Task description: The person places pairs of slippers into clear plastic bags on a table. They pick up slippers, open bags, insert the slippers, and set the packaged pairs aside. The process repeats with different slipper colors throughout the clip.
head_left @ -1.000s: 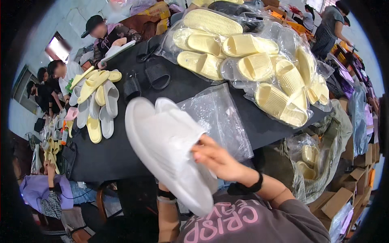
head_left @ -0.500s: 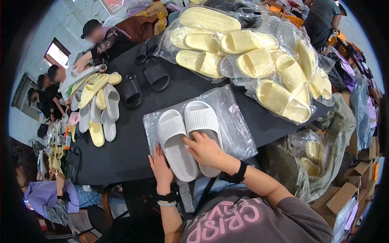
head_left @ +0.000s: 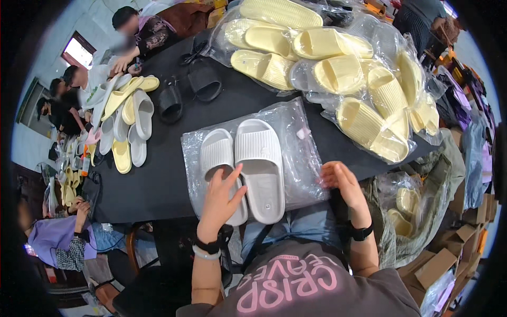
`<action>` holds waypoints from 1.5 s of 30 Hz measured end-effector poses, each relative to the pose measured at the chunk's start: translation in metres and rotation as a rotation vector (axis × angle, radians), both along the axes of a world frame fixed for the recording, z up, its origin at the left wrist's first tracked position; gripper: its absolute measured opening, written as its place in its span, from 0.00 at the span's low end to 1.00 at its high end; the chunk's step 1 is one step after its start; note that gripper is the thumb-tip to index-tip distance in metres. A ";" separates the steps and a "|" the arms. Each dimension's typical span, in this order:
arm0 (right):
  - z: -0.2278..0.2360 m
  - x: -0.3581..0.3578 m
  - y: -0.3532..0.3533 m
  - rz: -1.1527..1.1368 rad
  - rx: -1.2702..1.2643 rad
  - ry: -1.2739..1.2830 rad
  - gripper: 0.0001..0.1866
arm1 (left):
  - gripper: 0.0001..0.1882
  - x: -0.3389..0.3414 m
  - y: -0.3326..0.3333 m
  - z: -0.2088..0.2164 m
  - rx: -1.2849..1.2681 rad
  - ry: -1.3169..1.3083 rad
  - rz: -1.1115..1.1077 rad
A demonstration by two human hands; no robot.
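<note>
Side by side on a clear plastic bag (head_left: 302, 179) lie a light grey left slide slipper (head_left: 217, 148) and a light grey right slide slipper (head_left: 261, 145), toes pointing away from me. My left hand (head_left: 219, 198) rests over the left slipper with its fingers spread, covering part of its footbed. Beside the bag's right edge is my right hand (head_left: 342, 184), fingers loosely extended and apart from the slippers. Whether its fingertips touch the plastic I cannot tell.
Bagged pale yellow slippers (head_left: 364, 113) heap at the table's far right. Black slippers (head_left: 205, 83) lie beyond the bag; loose grey and yellow slippers (head_left: 128, 113) pile at left. An open sack (head_left: 385, 222) stands at right. A person (head_left: 142, 34) works across the black table (head_left: 158, 174).
My right hand has left the slippers and moved right to the bag's edge. My left hand has shifted from the left slipper's outer side onto it. The right slipper sits closer to the left one.
</note>
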State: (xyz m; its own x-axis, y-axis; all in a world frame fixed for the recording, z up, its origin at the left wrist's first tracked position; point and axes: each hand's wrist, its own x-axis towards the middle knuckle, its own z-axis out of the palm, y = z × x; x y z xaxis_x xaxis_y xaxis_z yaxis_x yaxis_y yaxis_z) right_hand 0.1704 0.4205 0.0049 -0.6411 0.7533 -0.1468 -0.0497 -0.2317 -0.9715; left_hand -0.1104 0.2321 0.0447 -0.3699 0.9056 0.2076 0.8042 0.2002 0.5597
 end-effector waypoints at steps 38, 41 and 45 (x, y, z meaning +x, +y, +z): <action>0.003 -0.084 -0.033 0.185 1.295 -0.600 0.32 | 0.15 -0.013 0.016 -0.030 -0.201 0.217 0.100; -0.018 -0.090 -0.032 0.265 1.331 -0.818 0.34 | 0.10 -0.027 0.002 -0.024 -0.105 0.260 0.153; -0.020 -0.084 -0.033 0.242 1.371 -0.749 0.35 | 0.07 -0.076 -0.043 -0.023 -0.115 0.304 0.267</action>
